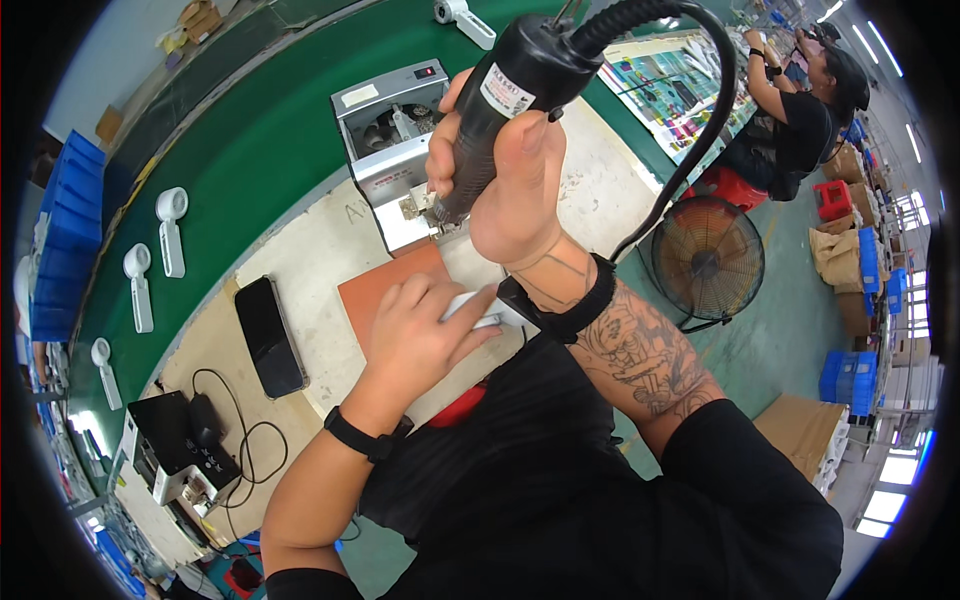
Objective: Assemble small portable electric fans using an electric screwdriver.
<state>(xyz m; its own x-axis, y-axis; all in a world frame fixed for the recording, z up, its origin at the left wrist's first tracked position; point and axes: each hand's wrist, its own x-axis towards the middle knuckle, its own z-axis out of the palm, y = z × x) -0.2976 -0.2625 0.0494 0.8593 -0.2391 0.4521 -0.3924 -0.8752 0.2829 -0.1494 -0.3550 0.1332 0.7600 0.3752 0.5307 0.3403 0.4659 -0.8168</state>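
My right hand (pixel 500 170) grips a black electric screwdriver (pixel 515 85) with a thick black cable rising from its top; its tip points down at the tray of a grey screw feeder box (pixel 385 150). My left hand (pixel 415 330) presses down on a small white plastic part (pixel 478 308) that lies at the edge of an orange-brown mat (pixel 375 285). Both hands are close together over the pale work surface (pixel 310 250).
A black phone (pixel 268 335) lies left of the mat. A black box with cables (pixel 185 440) sits lower left. Several white handheld fans (pixel 168 230) lie on the green conveyor belt (pixel 250 140). A floor fan (pixel 708 262) stands right; another person (pixel 800 110) works behind.
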